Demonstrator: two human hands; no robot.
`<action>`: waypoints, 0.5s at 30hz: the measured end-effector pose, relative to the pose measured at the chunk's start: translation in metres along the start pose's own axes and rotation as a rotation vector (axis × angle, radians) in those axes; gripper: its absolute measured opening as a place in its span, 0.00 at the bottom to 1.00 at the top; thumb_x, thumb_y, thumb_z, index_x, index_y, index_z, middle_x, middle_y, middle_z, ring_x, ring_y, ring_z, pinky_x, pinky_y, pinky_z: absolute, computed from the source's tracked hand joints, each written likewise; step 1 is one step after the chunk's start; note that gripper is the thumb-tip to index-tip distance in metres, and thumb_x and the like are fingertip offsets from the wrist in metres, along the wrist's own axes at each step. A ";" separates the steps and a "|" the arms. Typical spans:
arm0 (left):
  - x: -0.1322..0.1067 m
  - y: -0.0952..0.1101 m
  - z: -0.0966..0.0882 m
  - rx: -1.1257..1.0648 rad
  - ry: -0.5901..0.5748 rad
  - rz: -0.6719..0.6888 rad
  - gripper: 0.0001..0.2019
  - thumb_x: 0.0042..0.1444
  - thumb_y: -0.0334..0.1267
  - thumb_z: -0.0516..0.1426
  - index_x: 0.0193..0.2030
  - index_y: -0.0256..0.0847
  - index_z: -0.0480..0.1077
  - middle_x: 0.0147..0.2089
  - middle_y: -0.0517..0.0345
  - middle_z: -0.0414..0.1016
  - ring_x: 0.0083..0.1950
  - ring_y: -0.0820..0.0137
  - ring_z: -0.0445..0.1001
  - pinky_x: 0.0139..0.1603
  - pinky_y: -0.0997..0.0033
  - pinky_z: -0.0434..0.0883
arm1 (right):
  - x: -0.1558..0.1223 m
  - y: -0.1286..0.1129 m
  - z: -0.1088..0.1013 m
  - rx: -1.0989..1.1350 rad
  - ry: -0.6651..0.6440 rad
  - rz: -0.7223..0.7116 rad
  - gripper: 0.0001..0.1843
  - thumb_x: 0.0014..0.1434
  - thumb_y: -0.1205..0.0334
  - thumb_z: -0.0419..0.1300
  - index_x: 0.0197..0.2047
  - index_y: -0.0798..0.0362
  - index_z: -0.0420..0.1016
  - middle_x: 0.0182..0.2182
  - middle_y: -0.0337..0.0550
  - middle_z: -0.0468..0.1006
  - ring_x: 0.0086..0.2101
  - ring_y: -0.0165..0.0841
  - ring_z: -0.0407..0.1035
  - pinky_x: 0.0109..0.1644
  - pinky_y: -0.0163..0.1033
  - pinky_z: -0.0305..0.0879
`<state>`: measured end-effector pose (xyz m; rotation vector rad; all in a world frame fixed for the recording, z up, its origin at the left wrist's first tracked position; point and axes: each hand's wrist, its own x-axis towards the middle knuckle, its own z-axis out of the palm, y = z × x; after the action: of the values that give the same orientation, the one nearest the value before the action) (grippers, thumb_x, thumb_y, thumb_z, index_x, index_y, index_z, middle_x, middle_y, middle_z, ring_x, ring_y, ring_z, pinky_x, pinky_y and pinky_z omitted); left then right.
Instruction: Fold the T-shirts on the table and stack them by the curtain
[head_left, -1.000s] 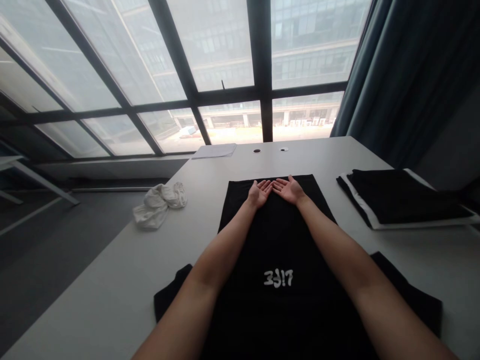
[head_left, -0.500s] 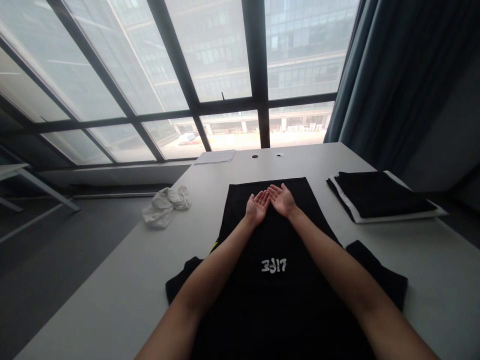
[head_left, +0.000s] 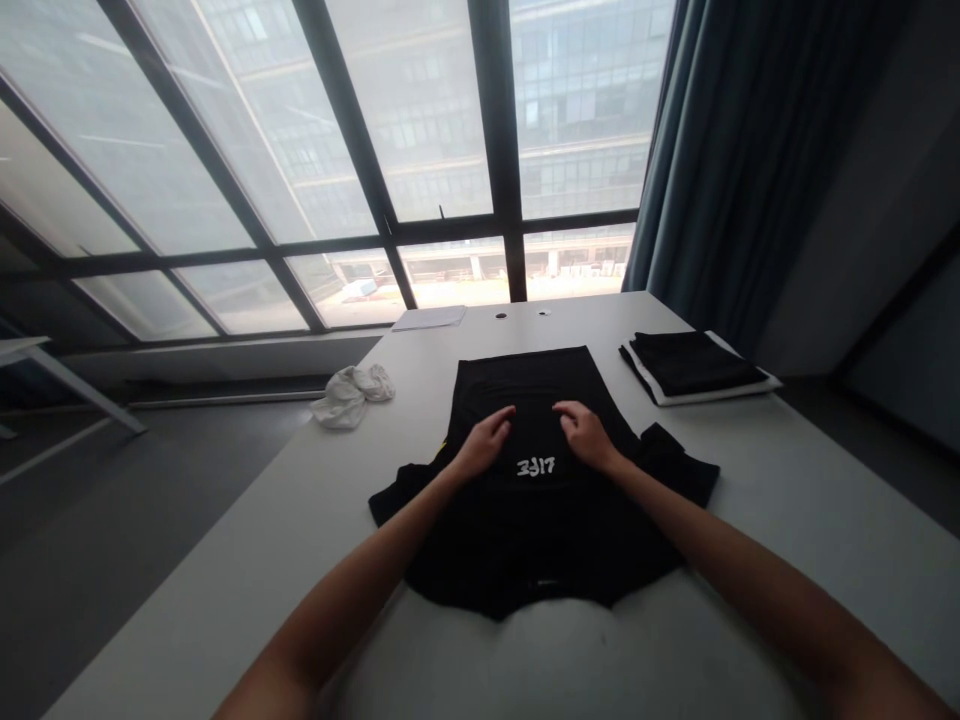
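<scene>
A black T-shirt [head_left: 517, 520] lies spread flat on the white table, its neckline toward me and its hem at the far side. White letters reading "LIFE" [head_left: 535, 467] appear upside down on it. Over the left part of the shirt is my left hand [head_left: 484, 442], with loosely bent fingers pointing inward. My right hand [head_left: 587, 436] mirrors it on the other side of the shirt. A gap separates the two hands, and nothing shows in either one. Whether the fingertips touch the fabric I cannot tell.
Folded black and white cloth [head_left: 694, 365] is stacked at the right of the table [head_left: 810, 560]. At the left edge lies a crumpled white cloth [head_left: 346, 398]. Papers [head_left: 429, 318] rest at the far end, by the windows. A dark curtain [head_left: 697, 180] hangs to the right.
My hands were together with palms up over the far part of the shirt. Now they are apart, turned over and closer to me. The view has shifted, showing the neckline.
</scene>
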<state>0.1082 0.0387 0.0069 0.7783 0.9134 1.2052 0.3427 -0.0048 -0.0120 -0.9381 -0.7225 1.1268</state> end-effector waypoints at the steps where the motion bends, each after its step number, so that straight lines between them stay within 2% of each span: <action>1: -0.025 -0.010 -0.004 0.220 -0.206 0.118 0.09 0.62 0.37 0.59 0.47 0.45 0.78 0.55 0.46 0.79 0.67 0.58 0.68 0.71 0.57 0.61 | -0.028 0.005 -0.003 -0.176 -0.159 -0.094 0.12 0.53 0.68 0.65 0.41 0.46 0.82 0.55 0.43 0.78 0.64 0.40 0.61 0.75 0.52 0.41; 2: -0.048 -0.019 -0.010 0.432 -0.357 0.239 0.10 0.59 0.39 0.62 0.48 0.49 0.78 0.58 0.49 0.77 0.70 0.58 0.64 0.73 0.53 0.55 | -0.055 0.010 -0.008 -0.336 -0.288 -0.177 0.16 0.55 0.66 0.65 0.47 0.43 0.82 0.59 0.40 0.74 0.67 0.40 0.56 0.75 0.53 0.36; 4: -0.086 -0.030 -0.023 0.772 -0.554 0.379 0.17 0.55 0.43 0.66 0.52 0.53 0.77 0.64 0.52 0.73 0.73 0.57 0.58 0.75 0.49 0.46 | -0.100 0.017 -0.023 -0.576 -0.457 -0.261 0.24 0.57 0.62 0.66 0.57 0.41 0.77 0.66 0.38 0.67 0.70 0.41 0.49 0.75 0.55 0.28; 6: -0.110 -0.033 -0.034 0.965 -0.627 0.390 0.21 0.54 0.46 0.67 0.56 0.55 0.76 0.68 0.54 0.68 0.75 0.56 0.53 0.76 0.48 0.39 | -0.129 0.018 -0.038 -0.717 -0.549 -0.261 0.28 0.57 0.60 0.67 0.61 0.40 0.74 0.68 0.38 0.63 0.71 0.42 0.46 0.75 0.58 0.24; 9: -0.121 -0.029 -0.038 0.993 -0.632 0.340 0.22 0.51 0.49 0.68 0.55 0.56 0.77 0.69 0.55 0.66 0.75 0.55 0.52 0.75 0.48 0.34 | -0.142 0.010 -0.053 -0.768 -0.564 -0.246 0.26 0.58 0.58 0.66 0.60 0.40 0.75 0.67 0.38 0.65 0.70 0.43 0.49 0.74 0.60 0.27; 11: -0.120 -0.026 -0.032 0.908 -0.611 0.338 0.21 0.49 0.49 0.70 0.51 0.56 0.78 0.67 0.55 0.69 0.74 0.54 0.55 0.75 0.47 0.34 | -0.134 -0.001 -0.063 -0.742 -0.448 -0.306 0.23 0.59 0.60 0.65 0.58 0.40 0.76 0.66 0.39 0.67 0.68 0.42 0.53 0.75 0.58 0.31; 12: -0.118 -0.026 -0.027 0.855 -0.600 0.333 0.20 0.47 0.48 0.71 0.49 0.55 0.79 0.66 0.55 0.70 0.74 0.54 0.56 0.75 0.48 0.35 | -0.125 -0.009 -0.071 -0.736 -0.341 -0.351 0.23 0.58 0.62 0.65 0.58 0.41 0.76 0.65 0.40 0.69 0.67 0.42 0.55 0.75 0.56 0.34; 15: -0.110 -0.026 -0.010 0.713 -0.574 0.282 0.16 0.46 0.39 0.72 0.44 0.52 0.80 0.64 0.53 0.73 0.74 0.55 0.57 0.76 0.52 0.37 | -0.090 -0.037 -0.111 -0.853 0.088 -0.422 0.23 0.51 0.68 0.66 0.52 0.47 0.78 0.60 0.47 0.73 0.64 0.45 0.60 0.74 0.55 0.42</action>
<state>0.0985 -0.0739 -0.0017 1.7685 0.7525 0.7925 0.4282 -0.1240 -0.0301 -1.4391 -1.2981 0.3730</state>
